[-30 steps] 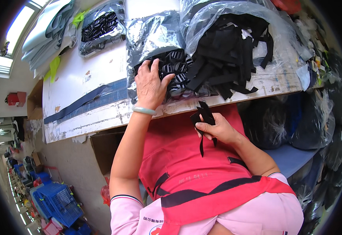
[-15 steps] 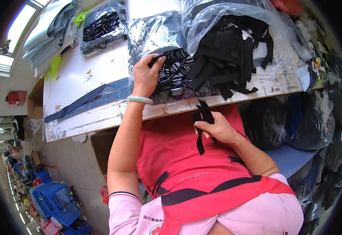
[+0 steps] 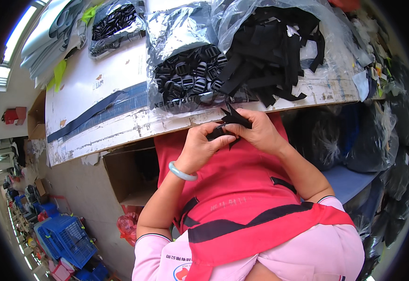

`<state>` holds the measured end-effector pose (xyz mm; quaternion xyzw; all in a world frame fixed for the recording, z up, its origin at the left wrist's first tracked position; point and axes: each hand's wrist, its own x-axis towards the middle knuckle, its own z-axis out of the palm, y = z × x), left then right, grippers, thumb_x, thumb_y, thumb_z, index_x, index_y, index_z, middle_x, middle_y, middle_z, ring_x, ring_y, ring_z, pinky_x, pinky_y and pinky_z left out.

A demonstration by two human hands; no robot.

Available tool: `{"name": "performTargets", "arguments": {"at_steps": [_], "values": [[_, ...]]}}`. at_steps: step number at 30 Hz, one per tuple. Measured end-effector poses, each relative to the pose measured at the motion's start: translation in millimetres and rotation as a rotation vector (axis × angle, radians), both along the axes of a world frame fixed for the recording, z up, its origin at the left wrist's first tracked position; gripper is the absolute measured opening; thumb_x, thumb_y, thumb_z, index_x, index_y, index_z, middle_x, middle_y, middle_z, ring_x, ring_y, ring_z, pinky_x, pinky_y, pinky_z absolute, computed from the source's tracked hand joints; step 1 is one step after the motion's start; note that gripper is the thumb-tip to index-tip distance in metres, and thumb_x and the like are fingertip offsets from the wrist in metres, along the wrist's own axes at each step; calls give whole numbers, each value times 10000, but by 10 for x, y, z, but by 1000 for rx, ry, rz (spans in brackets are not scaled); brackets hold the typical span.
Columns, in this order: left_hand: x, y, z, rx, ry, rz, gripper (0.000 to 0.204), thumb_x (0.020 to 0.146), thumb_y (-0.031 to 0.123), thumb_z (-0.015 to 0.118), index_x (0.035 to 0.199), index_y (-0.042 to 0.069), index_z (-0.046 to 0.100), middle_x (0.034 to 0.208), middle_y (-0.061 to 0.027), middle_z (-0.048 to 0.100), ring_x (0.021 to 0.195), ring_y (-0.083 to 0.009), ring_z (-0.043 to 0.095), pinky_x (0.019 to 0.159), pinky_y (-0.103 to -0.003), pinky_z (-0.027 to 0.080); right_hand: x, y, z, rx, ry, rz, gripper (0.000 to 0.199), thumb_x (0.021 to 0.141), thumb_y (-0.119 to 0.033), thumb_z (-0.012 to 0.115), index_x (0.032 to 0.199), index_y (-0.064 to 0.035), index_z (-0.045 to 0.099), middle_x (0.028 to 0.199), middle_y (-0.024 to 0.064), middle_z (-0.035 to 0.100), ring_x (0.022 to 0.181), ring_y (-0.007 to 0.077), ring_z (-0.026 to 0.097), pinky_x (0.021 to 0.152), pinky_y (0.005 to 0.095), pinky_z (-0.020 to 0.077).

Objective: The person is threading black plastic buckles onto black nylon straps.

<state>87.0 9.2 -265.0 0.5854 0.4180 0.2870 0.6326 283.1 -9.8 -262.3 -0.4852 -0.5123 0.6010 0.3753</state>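
Note:
Both my hands meet in front of the red apron, just below the table's front edge. In my right hand [image 3: 260, 132] are folded black webbing strips [image 3: 234, 117], pinched with their ends sticking up. My left hand [image 3: 198, 146], with a pale bangle at the wrist, is closed on a small black plastic buckle [image 3: 216, 133], mostly hidden by the fingers and touching the webbing. Beyond the hands, an opened clear bag holds many black slide buckles [image 3: 185, 77]. Right of it, a heap of black webbing strips [image 3: 265, 56] spills from a large clear bag.
A second bag of black buckles [image 3: 115, 23] lies farther back on the white table [image 3: 87, 105]. One long dark strip [image 3: 87, 117] runs along the table's left side. Grey folded sheets [image 3: 49, 42] are stacked at far left. Stuffed dark bags [image 3: 373, 140] stand under the table at right.
My left hand has come back from the bag of buckles toward me and joined the right one, bringing a buckle. My right hand has risen slightly with the webbing strips.

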Motion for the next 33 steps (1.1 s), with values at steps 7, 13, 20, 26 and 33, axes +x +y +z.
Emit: {"name": "performTargets", "arguments": {"at_steps": [7, 13, 20, 26, 33], "values": [[-261, -37, -215, -189, -1, -129, 144, 898, 138, 698, 950, 6, 725, 745, 26, 613, 589, -14, 485, 499, -191, 360, -49, -48, -95, -58, 10, 162, 138, 927, -123, 645, 947, 14, 655, 740, -30, 565, 703, 47, 473, 634, 237, 413], [-167, -298, -516, -461, -116, -139, 171, 933, 166, 653, 970, 18, 730, 713, 29, 610, 574, -29, 491, 500, -200, 374, -150, -167, -324, -45, -27, 110, 168, 947, -148, 616, 880, 4, 645, 693, -18, 587, 659, 41, 471, 586, 236, 392], [-138, -381, -923, -370, 150, -392, 186, 952, 169, 611, 1007, 31, 723, 747, -19, 641, 652, -74, 547, 592, -249, 446, 8, -303, -743, -377, -71, 257, 191, 961, -188, 578, 847, -37, 606, 652, -17, 585, 579, 54, 490, 529, 241, 398], [-429, -414, -626, -60, 288, -536, 216, 906, 123, 641, 1085, 14, 692, 856, -128, 677, 779, -218, 633, 748, -336, 500, 164, -212, -432, -327, -111, 160, 129, 925, -159, 637, 891, -35, 634, 647, -40, 554, 551, 37, 460, 511, 219, 372], [-567, -409, -580, -24, 263, -623, 257, 880, 124, 667, 1117, 24, 679, 957, -160, 676, 904, -304, 645, 824, -364, 499, 82, -238, -204, -355, -64, 220, 74, 904, -109, 664, 922, -37, 659, 660, -50, 517, 552, 28, 401, 499, 222, 342]]}}
